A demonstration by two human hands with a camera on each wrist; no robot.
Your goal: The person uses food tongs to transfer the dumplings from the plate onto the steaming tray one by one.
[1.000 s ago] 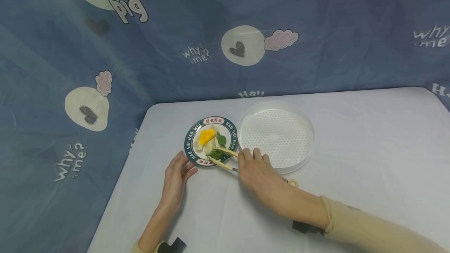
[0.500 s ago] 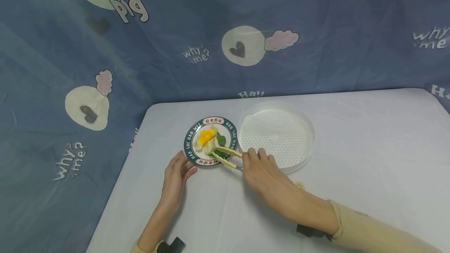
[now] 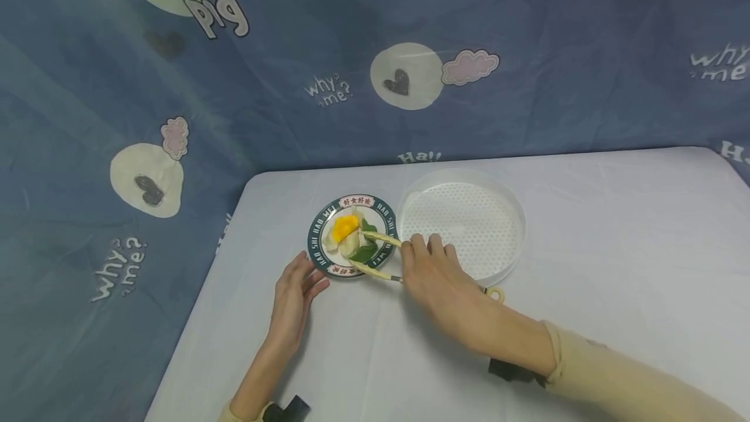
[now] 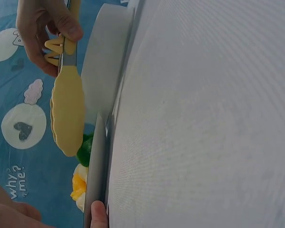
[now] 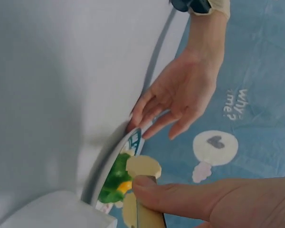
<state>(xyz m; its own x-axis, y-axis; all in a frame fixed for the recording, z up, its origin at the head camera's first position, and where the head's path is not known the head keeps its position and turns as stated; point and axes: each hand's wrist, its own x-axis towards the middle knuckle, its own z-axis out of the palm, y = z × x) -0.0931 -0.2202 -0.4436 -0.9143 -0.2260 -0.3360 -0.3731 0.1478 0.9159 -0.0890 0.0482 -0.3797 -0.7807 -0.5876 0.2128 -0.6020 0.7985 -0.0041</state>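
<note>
Head view, right hand: fingers and thumb curled round the tongs; the hand [image 3: 439, 285] has them gripped at mid-length, and the right wrist view shows the thumb pressed along one metal arm.
Tongs: metal arms with pale yellow scalloped tips [image 3: 381, 237], spread well apart over the plate; a yellow loop [image 3: 495, 295] shows behind the hand.
Between the tips: a glossy green piece [image 3: 363, 253] lies on the plate; whether either tip touches it, I cannot tell.
Left hand: fingers loosely extended, fingertips at the plate's near left edge; this hand [image 3: 295, 298] lightly touches the rim.
Plate: round, white-centred, its dark green rim [image 3: 316, 239] lettered "HAO SHI HAO WEI", resting on the table.
Other food: a yellow-topped piece [image 3: 344, 228] beside pale chunks [image 3: 349, 244], and a second green piece [image 3: 368, 226] partly behind the upper tip.
Tray: round, white, dimpled base [image 3: 463, 220], immediately right of the plate.
Sleeves: pale yellow, the right one [image 3: 615, 370] long in view.
Table: white cover [image 3: 615, 246].
Backdrop: blue printed cloth [image 3: 293, 18], with "pig" and "why me?" lettering.
</note>
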